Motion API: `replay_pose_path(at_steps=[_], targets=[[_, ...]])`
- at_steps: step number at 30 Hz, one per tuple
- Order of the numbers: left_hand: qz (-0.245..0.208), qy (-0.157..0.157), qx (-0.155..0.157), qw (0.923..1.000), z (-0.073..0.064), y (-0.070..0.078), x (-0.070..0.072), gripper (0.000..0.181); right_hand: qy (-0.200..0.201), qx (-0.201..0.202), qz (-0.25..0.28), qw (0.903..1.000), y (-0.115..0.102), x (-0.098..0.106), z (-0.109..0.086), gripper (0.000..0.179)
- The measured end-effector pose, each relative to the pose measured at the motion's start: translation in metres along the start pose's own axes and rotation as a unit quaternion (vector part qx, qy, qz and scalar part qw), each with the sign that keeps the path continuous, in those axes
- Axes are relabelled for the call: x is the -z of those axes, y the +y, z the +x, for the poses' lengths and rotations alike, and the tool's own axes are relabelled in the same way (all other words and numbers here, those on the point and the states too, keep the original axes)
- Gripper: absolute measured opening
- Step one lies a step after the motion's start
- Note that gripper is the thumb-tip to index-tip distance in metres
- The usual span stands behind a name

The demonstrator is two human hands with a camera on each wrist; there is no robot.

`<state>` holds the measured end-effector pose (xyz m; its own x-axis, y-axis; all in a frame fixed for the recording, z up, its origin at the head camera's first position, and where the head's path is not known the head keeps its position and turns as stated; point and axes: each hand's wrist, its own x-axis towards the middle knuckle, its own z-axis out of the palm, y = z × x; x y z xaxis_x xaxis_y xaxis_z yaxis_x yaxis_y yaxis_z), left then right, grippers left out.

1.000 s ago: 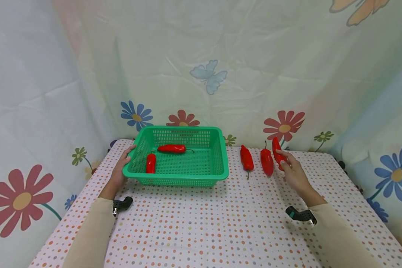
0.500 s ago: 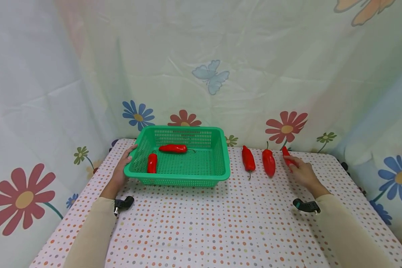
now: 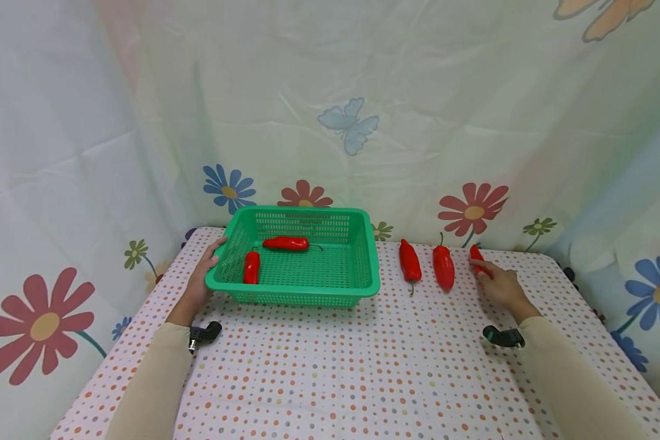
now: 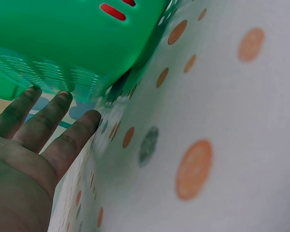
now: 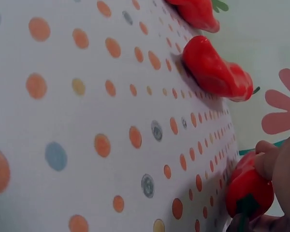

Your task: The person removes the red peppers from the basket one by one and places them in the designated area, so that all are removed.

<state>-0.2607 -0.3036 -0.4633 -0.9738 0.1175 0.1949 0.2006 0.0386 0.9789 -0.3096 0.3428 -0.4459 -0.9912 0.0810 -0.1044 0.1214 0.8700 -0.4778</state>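
A green plastic basket sits on the left of the table, with two red peppers inside, one lengthwise near the back and one upright in view at the left. My left hand is at the basket's left end; the left wrist view shows straight fingers against its outer wall. Toward the table's back right, my right hand holds a red pepper down at the tablecloth, its stem end toward the wrist camera. Left of that hand lie two more red peppers, one stem forward, the other stem back.
A white tablecloth with coloured dots covers the table. Behind it and at both sides hangs a pale curtain printed with flowers and butterflies. A small black camera is strapped to each wrist.
My right hand has moved right and lowered the pepper from a raised, tilted pose onto the table, right of the other two. The left hand stays at the basket.
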Motion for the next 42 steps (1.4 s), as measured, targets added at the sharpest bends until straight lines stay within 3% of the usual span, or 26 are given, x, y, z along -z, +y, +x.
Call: replay_pose_path(at_steps=[7,14,20,23,27,32,36,42], targets=[[-0.001,-0.002,-0.002,1.0,0.0,-0.001,0.0,0.053,-0.017,0.006,-0.053,0.9984,-0.003,0.005,-0.003,0.055],[0.005,0.002,0.006,1.0,-0.001,0.0,0.002,0.053,-0.027,-0.02,-0.085,0.9958,-0.005,0.006,-0.001,0.065],[0.004,-0.001,0.003,1.0,-0.001,-0.001,0.003,0.053,0.041,-0.013,-0.082,0.9957,-0.017,0.001,-0.003,0.075],[0.005,0.001,-0.001,1.0,-0.001,-0.001,0.004,0.053,0.079,0.006,-0.04,0.9961,-0.041,0.004,-0.008,0.075],[0.01,0.002,-0.004,0.9999,-0.001,-0.002,0.006,0.053,0.093,0.078,0.003,0.9926,-0.09,0.009,-0.019,0.071],[0.014,0.0,-0.006,0.9999,-0.002,-0.002,0.007,0.053,0.075,0.176,0.039,0.9808,-0.155,0.005,-0.037,0.071],[0.013,0.002,-0.01,0.9999,-0.002,-0.002,0.006,0.054,0.061,0.229,0.077,0.9685,-0.203,-0.009,-0.049,0.072],[-0.005,-0.002,-0.012,0.9999,0.003,-0.003,0.003,0.054,0.007,0.292,0.065,0.9543,-0.266,-0.04,-0.069,0.075]])
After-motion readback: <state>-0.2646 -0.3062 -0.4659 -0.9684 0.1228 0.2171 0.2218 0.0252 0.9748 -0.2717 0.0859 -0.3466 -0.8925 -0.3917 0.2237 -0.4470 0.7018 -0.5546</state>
